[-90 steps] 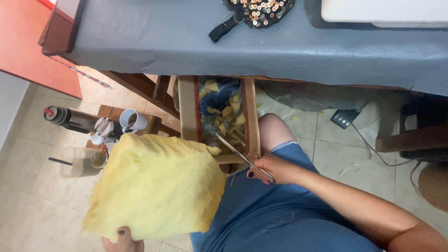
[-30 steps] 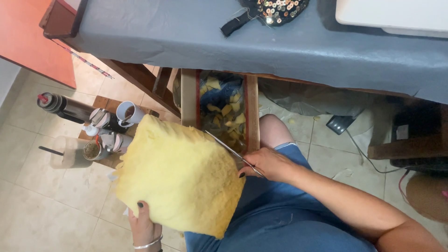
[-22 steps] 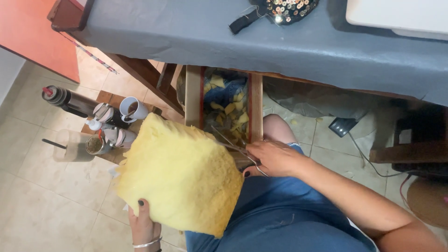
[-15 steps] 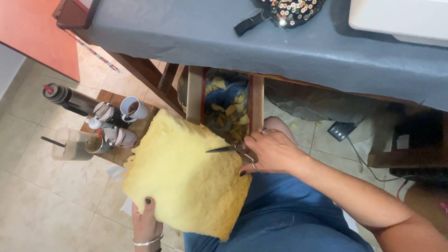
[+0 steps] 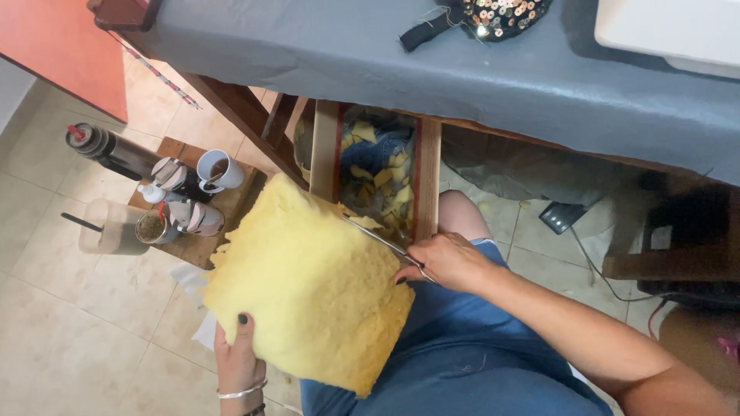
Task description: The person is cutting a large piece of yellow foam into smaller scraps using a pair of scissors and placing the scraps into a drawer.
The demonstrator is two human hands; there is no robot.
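A large yellow fuzzy sheet [image 5: 308,289] lies over my lap. My left hand [image 5: 240,356] grips its lower left edge from underneath, thumb on top. My right hand [image 5: 445,262] is shut on a pair of metal scissors [image 5: 378,239], whose blades lie along the sheet's upper right edge, pointing up-left. Just beyond the blades an open wooden drawer [image 5: 426,177] under the table holds several yellow scraps on blue cloth.
A grey-covered table [image 5: 385,62] spans the top, with a dark beaded piece [image 5: 493,11] and a white box [image 5: 671,31] on it. A low wooden stand [image 5: 196,246] at left carries a bottle, cups and jars. A cable and black plug [image 5: 563,217] lie on the tiled floor.
The sheet has shifted and turned in my left hand. My right hand moved the scissors from the drawer side onto the sheet's upper right edge, blades now along that edge.
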